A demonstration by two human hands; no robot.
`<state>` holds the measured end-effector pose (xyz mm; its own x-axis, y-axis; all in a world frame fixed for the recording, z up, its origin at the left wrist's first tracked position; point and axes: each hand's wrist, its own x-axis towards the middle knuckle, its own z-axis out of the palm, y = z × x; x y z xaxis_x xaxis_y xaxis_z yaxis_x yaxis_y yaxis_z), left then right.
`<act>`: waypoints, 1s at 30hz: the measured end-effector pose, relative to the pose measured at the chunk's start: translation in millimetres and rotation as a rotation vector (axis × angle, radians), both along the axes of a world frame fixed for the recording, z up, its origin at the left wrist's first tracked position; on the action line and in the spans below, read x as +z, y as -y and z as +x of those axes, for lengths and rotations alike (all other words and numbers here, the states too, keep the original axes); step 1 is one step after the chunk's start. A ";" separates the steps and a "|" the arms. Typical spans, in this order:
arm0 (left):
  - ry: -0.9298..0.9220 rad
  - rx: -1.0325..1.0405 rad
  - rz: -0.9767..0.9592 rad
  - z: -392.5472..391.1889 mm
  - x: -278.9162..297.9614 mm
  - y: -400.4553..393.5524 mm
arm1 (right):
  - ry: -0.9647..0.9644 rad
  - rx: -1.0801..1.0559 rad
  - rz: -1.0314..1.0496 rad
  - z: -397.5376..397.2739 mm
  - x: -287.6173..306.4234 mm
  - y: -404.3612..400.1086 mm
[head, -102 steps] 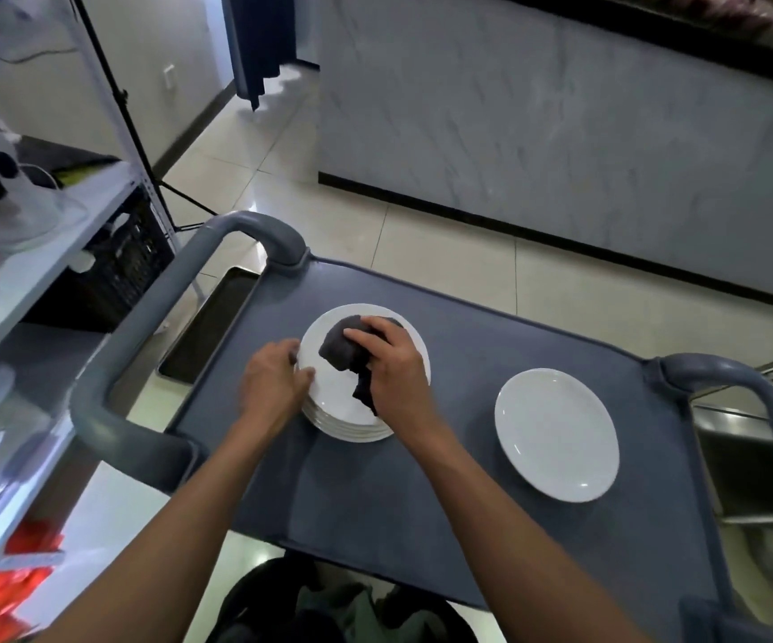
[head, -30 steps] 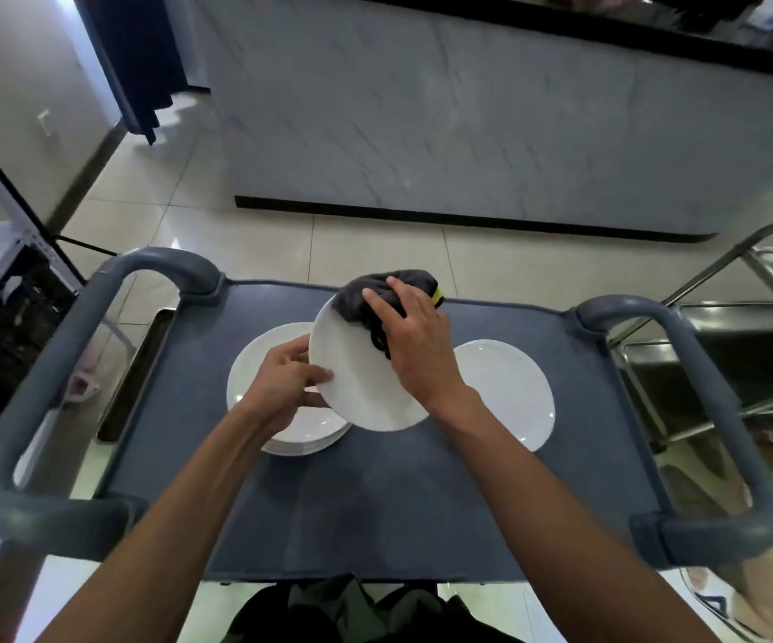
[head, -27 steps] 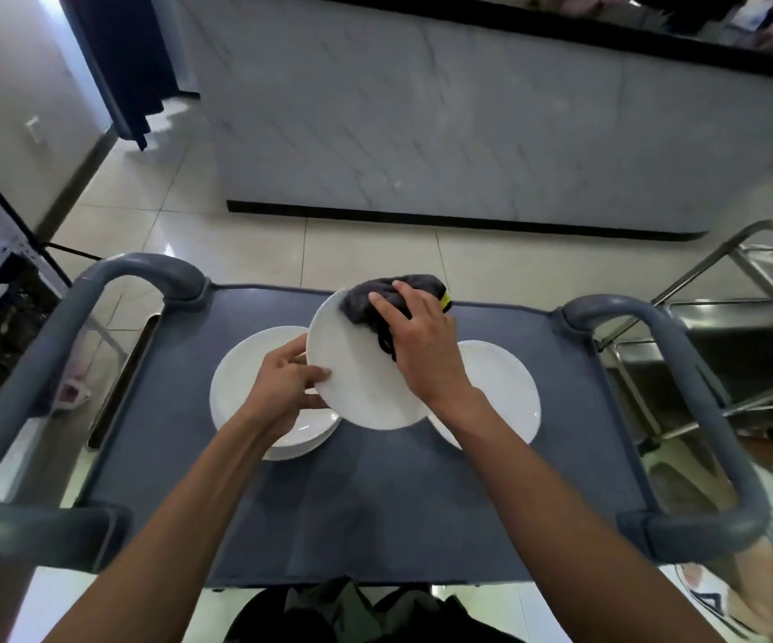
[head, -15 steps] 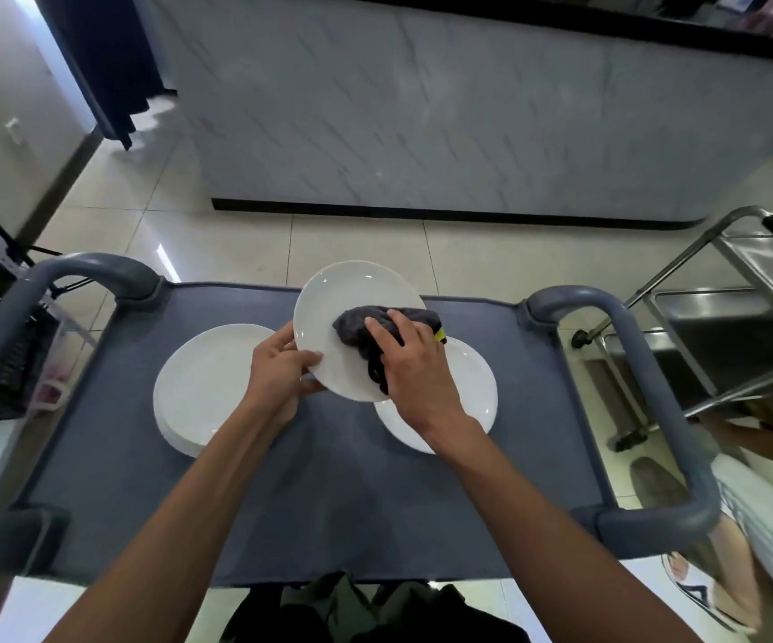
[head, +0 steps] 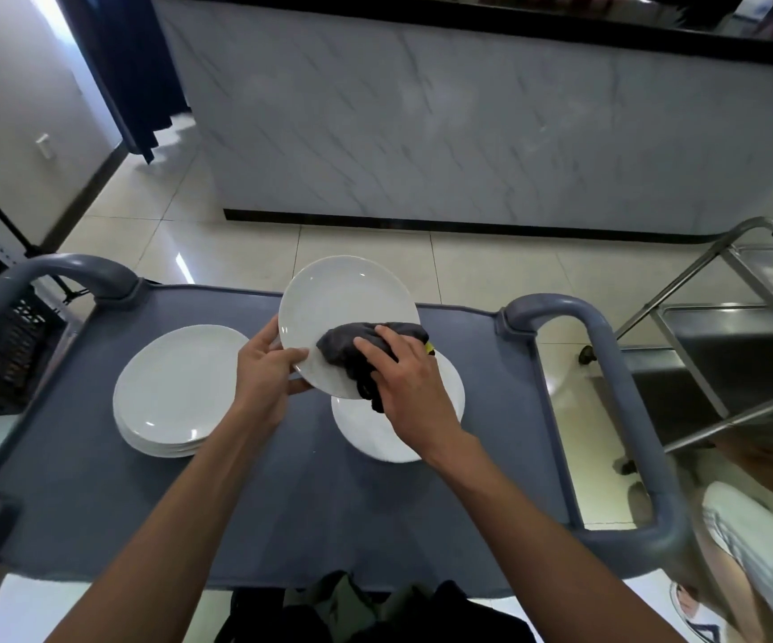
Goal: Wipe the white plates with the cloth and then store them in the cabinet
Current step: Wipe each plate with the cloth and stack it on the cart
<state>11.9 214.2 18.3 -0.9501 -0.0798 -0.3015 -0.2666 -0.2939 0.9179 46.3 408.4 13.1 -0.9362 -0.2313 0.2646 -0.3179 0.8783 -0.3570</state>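
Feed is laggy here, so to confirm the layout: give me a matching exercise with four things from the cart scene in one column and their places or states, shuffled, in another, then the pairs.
Things:
1. held plate
2. stack of plates
3. single plate
4. dark cloth

Places or states:
A. lying on the cart, partly under the right hand
B. lifted and tilted, its edge in the left hand grip
C. pressed on a plate's face by the right hand
D. resting on the cart's left side

Pairs: 1-B, 2-D, 3-A, 4-C
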 end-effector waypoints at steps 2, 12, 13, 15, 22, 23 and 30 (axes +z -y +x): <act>0.001 -0.006 -0.011 1.5 -1.9 -4.6 | 0.001 -0.023 0.003 -3.1 -1.5 -15.7; 0.005 -0.077 -0.045 15.8 -7.9 -21.8 | -0.080 -0.059 -0.031 -32.7 9.7 -44.3; 0.003 -0.086 -0.048 16.4 -7.5 -21.3 | -0.093 -0.053 -0.040 -35.7 12.7 -42.4; 0.003 -0.103 -0.053 16.9 -6.3 -19.7 | -0.123 -0.037 -0.045 -40.9 17.9 -37.1; -0.025 -0.182 -0.061 13.4 -3.4 -9.2 | -0.200 0.012 -0.061 -49.8 22.8 -6.8; -0.028 -0.189 -0.060 11.5 -3.0 -6.4 | -0.201 0.015 -0.062 -50.0 22.9 -2.3; -0.063 -0.181 -0.003 -2.1 4.2 13.1 | -0.292 0.099 0.010 -31.4 9.8 30.2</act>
